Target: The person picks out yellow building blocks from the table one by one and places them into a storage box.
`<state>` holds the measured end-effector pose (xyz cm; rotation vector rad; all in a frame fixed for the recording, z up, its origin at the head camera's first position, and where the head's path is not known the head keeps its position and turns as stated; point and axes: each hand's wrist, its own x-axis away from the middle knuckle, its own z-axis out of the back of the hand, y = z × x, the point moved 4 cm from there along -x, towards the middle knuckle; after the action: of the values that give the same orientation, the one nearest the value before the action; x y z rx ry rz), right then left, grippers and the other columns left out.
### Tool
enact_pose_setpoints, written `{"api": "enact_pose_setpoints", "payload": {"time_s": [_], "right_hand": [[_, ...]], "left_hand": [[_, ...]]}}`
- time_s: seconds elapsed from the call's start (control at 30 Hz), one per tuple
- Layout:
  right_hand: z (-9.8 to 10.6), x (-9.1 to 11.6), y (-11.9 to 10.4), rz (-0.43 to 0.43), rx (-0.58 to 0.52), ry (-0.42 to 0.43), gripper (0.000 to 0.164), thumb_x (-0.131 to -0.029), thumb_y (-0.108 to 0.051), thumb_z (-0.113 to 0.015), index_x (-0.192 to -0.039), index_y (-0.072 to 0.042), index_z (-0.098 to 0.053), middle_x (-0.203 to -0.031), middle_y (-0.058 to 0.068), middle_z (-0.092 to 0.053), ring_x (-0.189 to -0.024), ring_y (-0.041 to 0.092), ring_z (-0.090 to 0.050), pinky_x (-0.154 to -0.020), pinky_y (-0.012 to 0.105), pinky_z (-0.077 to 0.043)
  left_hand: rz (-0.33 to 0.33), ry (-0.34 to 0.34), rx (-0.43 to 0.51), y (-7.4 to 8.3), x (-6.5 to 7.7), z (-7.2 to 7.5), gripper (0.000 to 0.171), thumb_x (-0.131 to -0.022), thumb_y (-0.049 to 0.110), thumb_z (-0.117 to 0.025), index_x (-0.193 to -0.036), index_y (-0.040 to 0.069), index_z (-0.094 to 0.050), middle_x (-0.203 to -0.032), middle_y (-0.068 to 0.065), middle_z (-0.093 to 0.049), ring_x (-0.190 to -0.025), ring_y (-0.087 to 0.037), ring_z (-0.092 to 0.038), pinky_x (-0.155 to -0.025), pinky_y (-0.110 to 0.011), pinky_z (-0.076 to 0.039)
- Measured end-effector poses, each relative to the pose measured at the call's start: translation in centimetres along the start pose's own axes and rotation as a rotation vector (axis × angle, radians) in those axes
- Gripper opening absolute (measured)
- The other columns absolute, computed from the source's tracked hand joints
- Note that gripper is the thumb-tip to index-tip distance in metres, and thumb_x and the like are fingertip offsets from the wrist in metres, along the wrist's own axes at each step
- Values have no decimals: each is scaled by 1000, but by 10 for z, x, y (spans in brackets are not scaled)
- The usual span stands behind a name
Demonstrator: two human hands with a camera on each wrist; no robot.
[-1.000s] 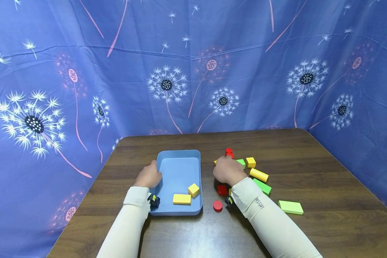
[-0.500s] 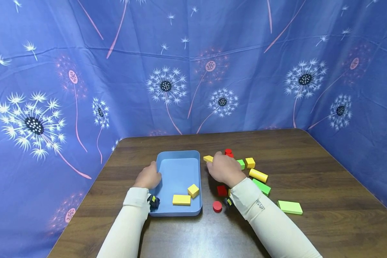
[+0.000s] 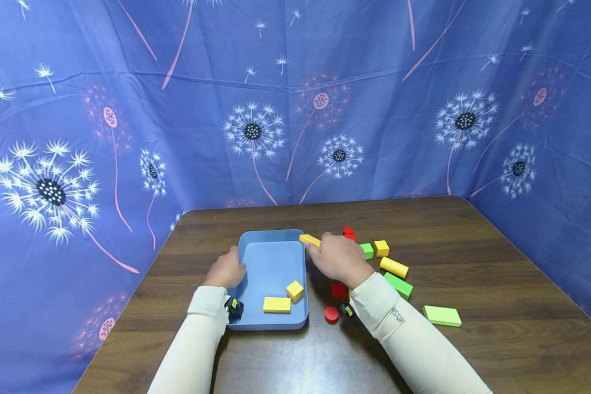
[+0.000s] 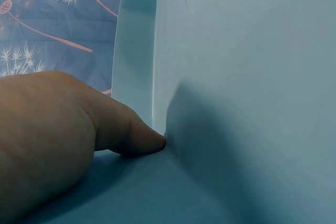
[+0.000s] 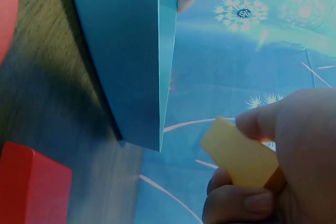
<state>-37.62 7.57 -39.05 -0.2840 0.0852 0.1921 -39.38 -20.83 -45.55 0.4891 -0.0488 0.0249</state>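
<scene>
My left hand (image 3: 225, 269) grips the left wall of a shallow blue tray (image 3: 272, 262), with the thumb (image 4: 136, 137) pressed against the inside. A yellow cube (image 3: 295, 291) and a yellow rectangular block (image 3: 277, 305) lie in the tray's near right part. Raised off the table, my right hand (image 3: 342, 257) pinches a yellow block (image 5: 239, 153) between thumb and fingers. That block's angled tip reaches over the tray's far right rim in the head view. The rest of it is covered by the fingers.
Right of the tray lie a red disc (image 3: 331, 315), a red block (image 3: 339, 290), a yellow cube (image 3: 381, 248), a yellow cylinder (image 3: 394, 267), green blocks (image 3: 398, 284) and a light green block (image 3: 442, 316). Red pieces (image 3: 348, 232) sit behind my right hand. A patterned blue cloth (image 3: 285, 137) hangs beyond the table.
My right hand has moved left from among the loose blocks, carrying the yellow block to the tray's right rim. My left hand and the tray have stayed in place.
</scene>
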Motion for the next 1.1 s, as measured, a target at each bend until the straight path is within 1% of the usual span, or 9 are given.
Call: {"api": "enact_pose_setpoints", "payload": {"time_s": [0.1, 0.2, 0.33, 0.5, 0.6, 0.73, 0.9, 1.03, 1.1], "right_hand": [[-1, 1, -3, 27, -5, 12, 52, -90, -61, -38, -80, -15, -58, -61, 2, -53, -50, 18, -50, -40, 36, -43], [-2, 2, -7, 51, -13, 9, 53, -89, -65, -38, -69, -18, -55, -58, 2, -53, -48, 18, -49, -38, 36, -43], [-4, 5, -16, 123, -16, 2, 54, -88, -67, -40, -64, -21, -54, -55, 0, -51, -47, 16, -48, -38, 34, -42], [-9, 10, -28, 248, -3, -29, 57, -89, -68, -37, -59, -22, -53, -51, -2, -49, -44, 15, -47, -37, 30, -39], [-12, 13, -34, 295, 1, -24, 59, -91, -67, -35, -58, -22, -51, -50, -4, -48, -43, 14, -46, -35, 29, -38], [-16, 16, -39, 318, -4, -2, 57, -93, -66, -32, -61, -22, -51, -51, -4, -48, -44, 13, -46, -36, 32, -40], [-23, 18, -43, 316, 20, 4, 54, -95, -63, -26, -77, -19, -53, -55, -4, -49, -47, 12, -46, -40, 33, -41], [-26, 19, -46, 345, 32, 34, 48, -97, -57, -27, -88, -16, -51, -54, -5, -48, -45, 12, -45, -40, 33, -41], [-28, 19, -48, 371, 17, 43, 45, -98, -55, -29, -92, -15, -48, -53, -5, -48, -43, 11, -45, -39, 32, -40]], "left_hand": [[-4, 2, 1, 0, 0, 0, 58, -94, 16, -48, -141, -6, -25, -131, -29, -47, -111, -41, -50, -88, -60, -46], [-7, 3, 1, -1, -1, 0, 57, -93, 16, -48, -141, -7, -25, -129, -30, -48, -109, -41, -51, -86, -60, -47], [-4, 2, 1, -1, -1, -1, 58, -94, 16, -49, -141, -7, -25, -130, -30, -48, -110, -41, -51, -86, -60, -47], [-2, 2, -1, -1, -2, -1, 57, -94, 16, -48, -141, -7, -25, -131, -29, -47, -110, -41, -51, -86, -61, -46], [-4, 4, -3, -1, -2, -1, 58, -94, 16, -48, -141, -7, -25, -131, -30, -47, -110, -41, -50, -87, -60, -46], [-1, 5, -6, -1, -2, -1, 58, -94, 16, -47, -142, -7, -24, -132, -30, -46, -112, -41, -49, -88, -60, -45], [-3, 6, -20, -1, -2, -1, 58, -93, 16, -48, -141, -7, -25, -131, -29, -47, -111, -40, -50, -88, -59, -46], [1, 8, -21, -1, -1, -1, 57, -93, 16, -48, -141, -7, -25, -131, -29, -47, -111, -40, -50, -88, -59, -46], [8, 7, -16, -1, -1, -1, 57, -94, 16, -48, -141, -6, -26, -131, -28, -48, -111, -40, -50, -88, -59, -46]]}}
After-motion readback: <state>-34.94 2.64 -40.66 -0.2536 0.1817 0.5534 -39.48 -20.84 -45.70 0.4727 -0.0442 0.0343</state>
